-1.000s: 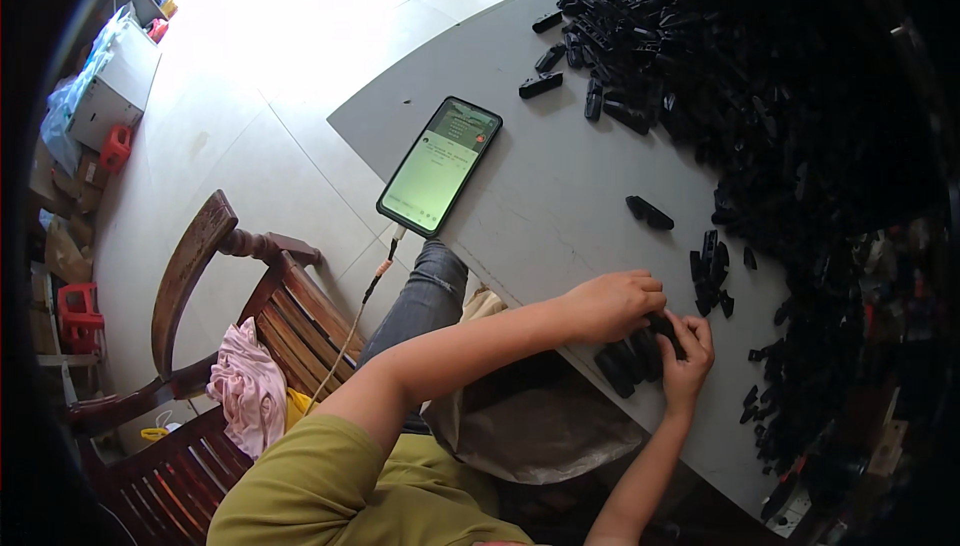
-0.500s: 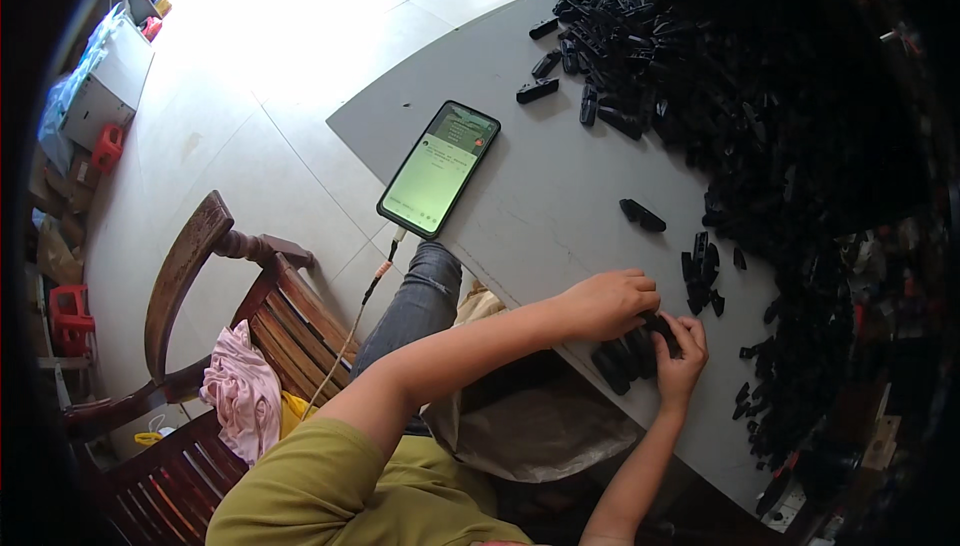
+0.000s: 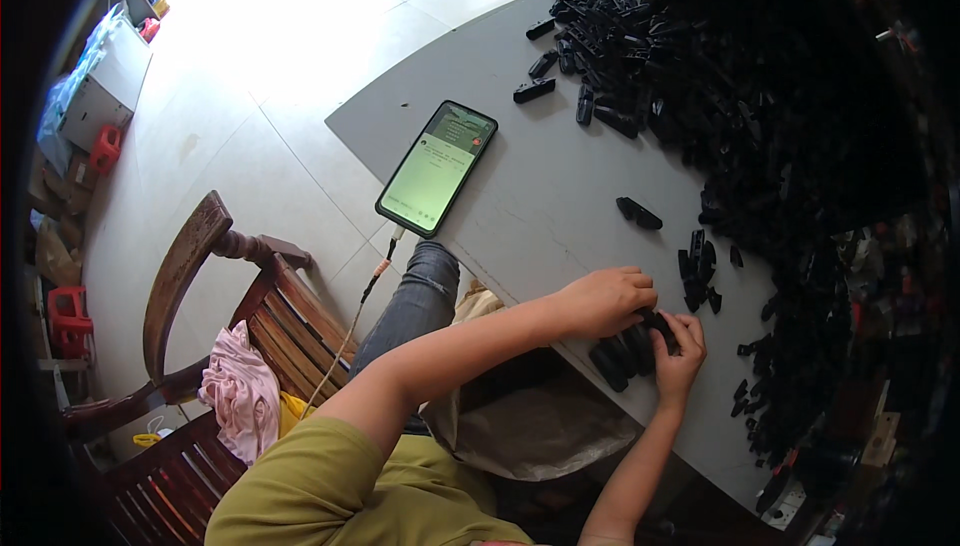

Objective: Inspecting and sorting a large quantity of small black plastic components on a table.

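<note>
My left hand (image 3: 610, 301) and my right hand (image 3: 681, 354) meet over the near edge of the grey table (image 3: 540, 201). Between their fingertips is a small, dark plastic part (image 3: 659, 328), partly covered by the fingers. Both hands are closed on it. Several oblong black plastic pieces (image 3: 609, 365) lie side by side just below my left hand, at the table edge. Beyond the hands, a small cluster of black pieces (image 3: 697, 266) and a single black piece (image 3: 639, 213) rest on the tabletop.
A big heap of black plastic parts (image 3: 640, 51) covers the table's far and right side. A lit phone (image 3: 437, 168) with a cable lies at the left edge. A brownish bag (image 3: 540, 426) hangs open below the near edge. A wooden chair (image 3: 290, 316) holds pink cloth (image 3: 240, 386).
</note>
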Tool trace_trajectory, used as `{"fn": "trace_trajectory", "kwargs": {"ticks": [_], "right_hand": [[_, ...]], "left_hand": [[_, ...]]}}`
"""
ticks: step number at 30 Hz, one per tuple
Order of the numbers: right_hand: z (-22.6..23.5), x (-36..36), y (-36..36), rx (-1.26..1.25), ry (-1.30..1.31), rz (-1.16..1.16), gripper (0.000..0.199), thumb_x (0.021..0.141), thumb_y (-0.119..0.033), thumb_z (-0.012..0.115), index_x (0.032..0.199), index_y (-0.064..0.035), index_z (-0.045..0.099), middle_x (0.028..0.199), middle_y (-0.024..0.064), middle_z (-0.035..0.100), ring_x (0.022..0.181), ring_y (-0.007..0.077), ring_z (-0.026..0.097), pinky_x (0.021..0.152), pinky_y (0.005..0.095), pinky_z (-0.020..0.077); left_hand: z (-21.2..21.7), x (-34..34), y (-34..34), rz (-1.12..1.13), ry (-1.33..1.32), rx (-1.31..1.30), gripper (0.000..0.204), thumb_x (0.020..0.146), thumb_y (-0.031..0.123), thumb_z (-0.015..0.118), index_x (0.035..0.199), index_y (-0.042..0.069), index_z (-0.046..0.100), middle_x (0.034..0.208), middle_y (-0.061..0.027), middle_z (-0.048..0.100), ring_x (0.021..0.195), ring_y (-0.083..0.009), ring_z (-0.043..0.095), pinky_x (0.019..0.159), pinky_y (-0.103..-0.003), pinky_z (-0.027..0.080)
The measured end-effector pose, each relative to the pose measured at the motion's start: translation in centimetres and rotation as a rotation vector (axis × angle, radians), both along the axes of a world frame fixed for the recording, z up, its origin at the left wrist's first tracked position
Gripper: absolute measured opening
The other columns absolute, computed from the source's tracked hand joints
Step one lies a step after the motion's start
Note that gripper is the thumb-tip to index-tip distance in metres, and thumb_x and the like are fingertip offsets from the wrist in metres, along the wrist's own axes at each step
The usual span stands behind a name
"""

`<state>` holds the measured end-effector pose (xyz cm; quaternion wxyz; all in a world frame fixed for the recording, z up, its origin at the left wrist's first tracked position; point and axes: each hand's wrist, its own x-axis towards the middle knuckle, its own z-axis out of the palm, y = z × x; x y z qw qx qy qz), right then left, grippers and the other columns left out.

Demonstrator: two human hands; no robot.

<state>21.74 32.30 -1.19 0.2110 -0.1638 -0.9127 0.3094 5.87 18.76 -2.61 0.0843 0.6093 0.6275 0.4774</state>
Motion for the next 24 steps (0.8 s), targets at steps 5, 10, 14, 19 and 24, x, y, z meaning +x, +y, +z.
{"fn": "trace_trajectory", "kwargs": {"ticks": [5, 10, 14, 19, 24], "right_hand": [[-0.08, 0.03, 0.1, 0.038, 0.011, 0.006, 0.027, 0.075, -0.001, 0.072, 0.101, 0.003, 0.066, 0.091, 0.0085, 0.054, 0.081, 0.0187, 0.055, 0.07, 0.0264, 0.0455], [-0.2, 0.1, 0.21, 0.034, 0.011, 0.004, 0.027, 0.075, -0.001, 0.072, 0.101, 0.0031, 0.066, 0.092, 0.0083, 0.053, 0.081, 0.0181, 0.055, 0.07, 0.0264, 0.0455], [-0.25, 0.09, 0.13, 0.012, 0.028, -0.004, 0.027, 0.076, -0.002, 0.072, 0.101, 0.0032, 0.066, 0.092, 0.0084, 0.054, 0.082, 0.0182, 0.055, 0.071, 0.0264, 0.0455], [-0.19, 0.07, 0.05, -0.002, 0.012, -0.015, 0.027, 0.076, -0.002, 0.072, 0.101, 0.0034, 0.066, 0.092, 0.0081, 0.054, 0.08, 0.0171, 0.054, 0.068, 0.0253, 0.0449], [-0.37, 0.13, 0.28, 0.014, 0.021, -0.009, 0.026, 0.076, -0.002, 0.072, 0.101, 0.0029, 0.066, 0.092, 0.0072, 0.054, 0.075, 0.0148, 0.052, 0.063, 0.0237, 0.0422]], "left_hand": [[0.16, 0.0, -0.07, -0.003, -0.004, 0.002, 0.019, 0.073, 0.01, 0.068, 0.089, 0.003, 0.06, 0.092, -0.0095, 0.058, 0.096, -0.0288, 0.055, 0.083, -0.037, 0.047], [0.33, -0.02, -0.16, -0.004, -0.005, -0.01, 0.019, 0.074, 0.011, 0.068, 0.09, 0.003, 0.06, 0.092, -0.0094, 0.058, 0.096, -0.0287, 0.055, 0.083, -0.037, 0.046], [0.34, -0.04, -0.19, -0.008, -0.018, -0.018, 0.019, 0.075, 0.011, 0.067, 0.09, 0.004, 0.06, 0.092, -0.0094, 0.058, 0.096, -0.0288, 0.055, 0.083, -0.037, 0.047], [0.35, -0.1, -0.2, -0.027, -0.031, -0.036, 0.022, 0.075, 0.009, 0.066, 0.095, 0.002, 0.06, 0.093, -0.0109, 0.058, 0.096, -0.0294, 0.054, 0.084, -0.038, 0.045], [0.28, -0.04, -0.11, -0.02, -0.022, -0.015, 0.022, 0.075, 0.009, 0.066, 0.095, 0.002, 0.06, 0.093, -0.011, 0.058, 0.095, -0.0297, 0.054, 0.084, -0.038, 0.045]]}}
